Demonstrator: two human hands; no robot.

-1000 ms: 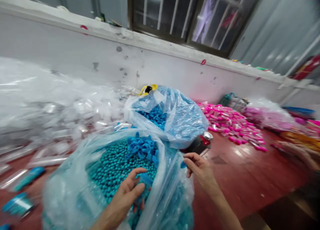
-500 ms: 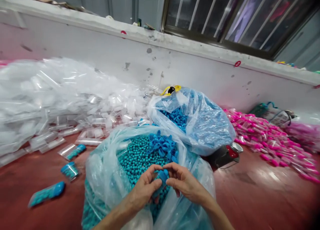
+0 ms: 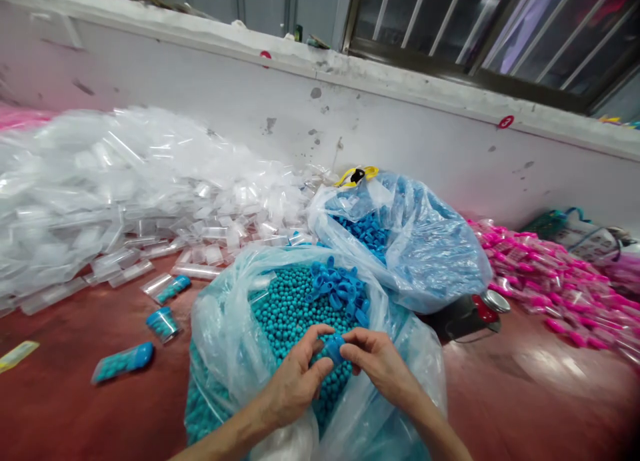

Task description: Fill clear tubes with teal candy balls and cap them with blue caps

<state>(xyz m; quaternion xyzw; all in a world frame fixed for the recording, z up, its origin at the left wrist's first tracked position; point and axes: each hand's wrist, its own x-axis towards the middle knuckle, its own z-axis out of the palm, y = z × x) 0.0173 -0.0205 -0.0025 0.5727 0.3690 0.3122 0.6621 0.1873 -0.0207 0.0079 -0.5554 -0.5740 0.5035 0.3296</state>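
Note:
Over an open plastic bag (image 3: pixel 215 314) of teal beads (image 3: pixel 287 314), my two hands meet at a small clear tube with a blue cap (image 3: pixel 334 347). My left hand (image 3: pixel 297 374) is closed around the tube, which its fingers mostly hide. The thumb and fingers of my right hand (image 3: pixel 377 361) pinch the cap from the other side. Just beyond, a heap of loose blue caps (image 3: pixel 340 287) lies on the beads, and a clear empty tube (image 3: pixel 263 284) rests at the bag's left inner edge.
Filled tubes (image 3: pixel 123 362) and a yellow strip (image 3: pixel 19 355) lie left on the red table (image 3: pixel 60 407). Clear tubes (image 3: pixel 150 174) are piled behind them. A second bag (image 3: pixel 435 247) holds blue caps. Right stand a dark metal can (image 3: pixel 465 314) and pink-capped tubes (image 3: pixel 545 267).
The view has swung a little left, so everything sits farther right. Both hands stay together at the tube; its blue cap now shows more plainly, and my right fingers have shifted on it.

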